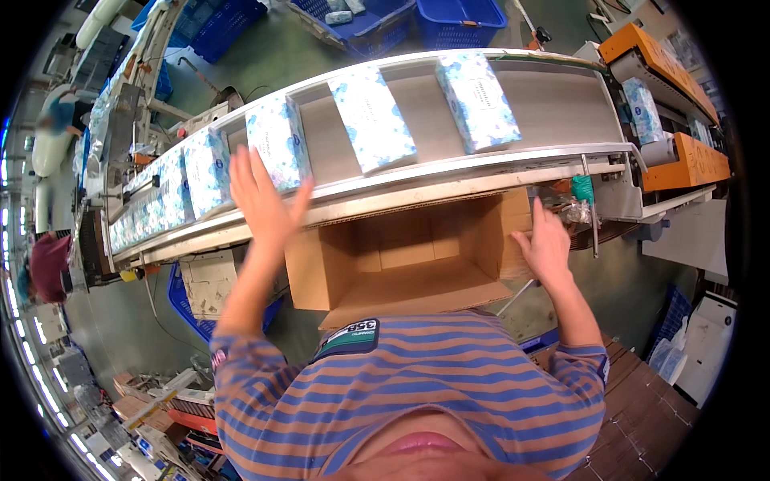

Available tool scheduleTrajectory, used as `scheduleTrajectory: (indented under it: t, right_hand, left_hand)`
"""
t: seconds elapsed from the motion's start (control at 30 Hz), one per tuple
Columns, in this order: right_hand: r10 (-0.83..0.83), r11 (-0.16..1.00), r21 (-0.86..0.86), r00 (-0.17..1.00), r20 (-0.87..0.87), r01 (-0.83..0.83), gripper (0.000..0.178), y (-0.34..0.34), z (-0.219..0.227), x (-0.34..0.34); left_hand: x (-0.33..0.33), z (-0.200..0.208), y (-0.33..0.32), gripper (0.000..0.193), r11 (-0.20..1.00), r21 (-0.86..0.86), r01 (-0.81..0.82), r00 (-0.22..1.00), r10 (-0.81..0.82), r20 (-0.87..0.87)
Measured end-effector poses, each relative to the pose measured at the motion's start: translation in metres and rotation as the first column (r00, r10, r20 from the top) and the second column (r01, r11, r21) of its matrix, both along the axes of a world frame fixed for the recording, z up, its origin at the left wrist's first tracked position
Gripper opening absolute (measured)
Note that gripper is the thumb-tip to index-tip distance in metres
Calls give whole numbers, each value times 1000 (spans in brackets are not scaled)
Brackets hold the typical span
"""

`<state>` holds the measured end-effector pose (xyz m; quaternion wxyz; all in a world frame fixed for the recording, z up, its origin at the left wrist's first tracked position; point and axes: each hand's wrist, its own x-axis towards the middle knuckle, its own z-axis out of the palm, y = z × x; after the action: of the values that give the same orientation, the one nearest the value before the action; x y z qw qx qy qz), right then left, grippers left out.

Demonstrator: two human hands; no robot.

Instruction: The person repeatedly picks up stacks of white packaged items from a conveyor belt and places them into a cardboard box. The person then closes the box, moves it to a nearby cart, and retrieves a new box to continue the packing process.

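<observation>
An open cardboard box (401, 301) sits right in front of me, its mouth facing up and toward me and its inside bare. My left hand (261, 200) is raised at the conveyor's near rail with fingers spread, holding nothing. It overlaps the lower edge of a white tissue box with blue floral print (277, 140); whether it touches cannot be told. At the carton's right flap (516, 232) is my right hand (547, 244), fingers stretched out and thumb apart, against or just beside the cardboard. Two more tissue boxes, a middle one (373, 116) and a right one (479, 100), lie spaced out on the belt.
The conveyor belt (553, 108) runs across beyond the carton, between metal rails. Several tissue boxes (164, 188) stand packed together at its left end. An orange machine (662, 68) is at the right end. Blue crates (461, 24) lie behind; other people (50, 268) are far left.
</observation>
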<state>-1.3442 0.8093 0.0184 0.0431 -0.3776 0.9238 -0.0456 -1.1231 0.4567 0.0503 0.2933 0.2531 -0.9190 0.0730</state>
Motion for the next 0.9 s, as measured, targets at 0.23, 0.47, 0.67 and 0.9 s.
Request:
scheduleTrajectory:
  t: [0.23,0.47,0.67,0.9]
  right_hand:
    - [346,844,-529,845,409,-89,75,-242,36,-7]
    - [260,864,-494,928,269,-99,78,-319,39,33]
    - [-172,897,-322,909,380,304,83,-225,2,-74]
    - [-398,781,-469,907,136,413,88,-99,37,-219]
  left_hand:
    - [-21,10,-113,64,-156,973,170,983,89,-158]
    - [-55,3,-66,84,341,940,-9,995,94,-25]
    - [-129,-22,-17,94,599,797,80,996,-79,-41]
    - [-199,-46,35,93,478,862,168,986,-86,-144]
